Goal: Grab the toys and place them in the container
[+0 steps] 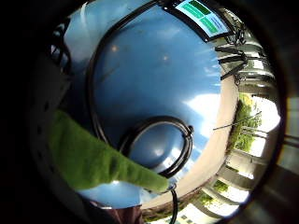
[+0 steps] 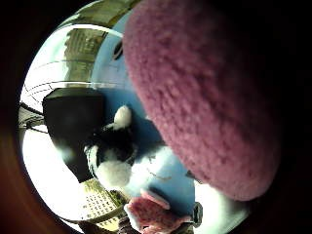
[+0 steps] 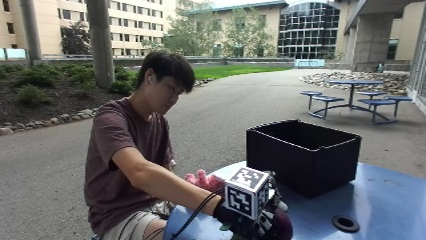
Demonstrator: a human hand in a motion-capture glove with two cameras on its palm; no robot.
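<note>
My gloved right hand (image 3: pixel 243 222) is low over the near edge of the blue table (image 3: pixel 379 200), its fingers curled round a purple plush toy (image 3: pixel 281 226). That toy fills the thumb side palm view (image 2: pixel 204 97), and its green plush end (image 1: pixel 93 158) shows in the little finger side view. The open-topped black container (image 3: pixel 303 155) stands on the table just beyond the hand. A pink plush toy (image 3: pixel 203 180) lies at the table's edge beside the forearm. A black-and-white plush toy (image 2: pixel 114 156) lies on the table next to the container (image 2: pixel 73 122), with the pink toy (image 2: pixel 153 214) near it.
A round hole with a black rim (image 3: pixel 345 223) sits in the table right of the hand and also shows in the palm view (image 1: pixel 159 144). A device with a green screen (image 1: pixel 203 16) lies at the table's far edge. Pavement surrounds the table.
</note>
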